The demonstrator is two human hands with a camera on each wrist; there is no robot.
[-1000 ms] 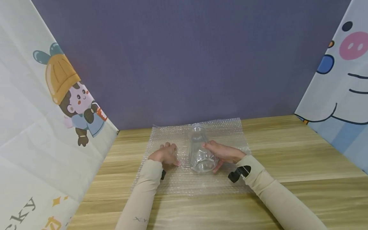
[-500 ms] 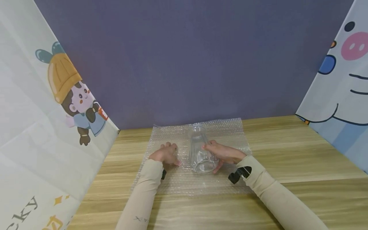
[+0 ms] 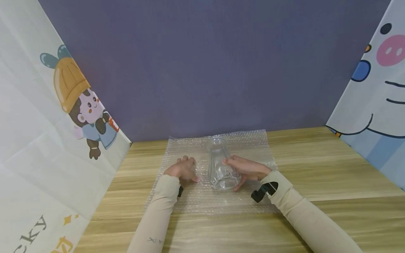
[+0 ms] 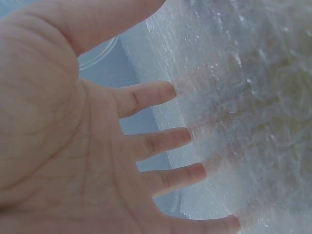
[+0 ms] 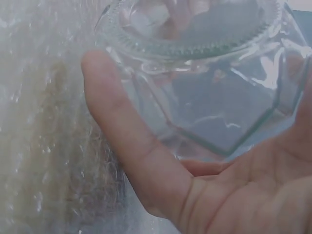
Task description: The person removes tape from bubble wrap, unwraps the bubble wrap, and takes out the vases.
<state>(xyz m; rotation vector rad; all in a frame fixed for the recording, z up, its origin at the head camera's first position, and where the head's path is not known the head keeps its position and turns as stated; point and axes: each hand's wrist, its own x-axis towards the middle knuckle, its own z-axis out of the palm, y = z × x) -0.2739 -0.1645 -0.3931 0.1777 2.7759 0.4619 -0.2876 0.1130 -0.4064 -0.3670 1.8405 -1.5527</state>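
A clear glass vase [image 3: 218,168] lies on its side on a sheet of bubble wrap [image 3: 205,203], its base toward the person. The right hand [image 3: 248,168] grips the vase from the right, thumb on top. In the right wrist view the right hand [image 5: 195,180] has its fingers around the faceted glass [image 5: 209,102] near the base. The left hand [image 3: 181,170] rests on the wrap left of the vase, holding nothing. Spread, nearly straight fingers of the left hand [image 4: 97,141] touch the bubble wrap [image 4: 253,117] in the left wrist view.
The wooden table [image 3: 316,161] extends on both sides of the wrap. A purple-grey panel [image 3: 205,70] stands behind it. Printed cloths hang at the left [image 3: 38,140] and right [image 3: 379,116]. Both wrists carry dark devices beside beige sleeves.
The head view has shifted slightly. Both hands, the vase and the bubble wrap show no clear movement.
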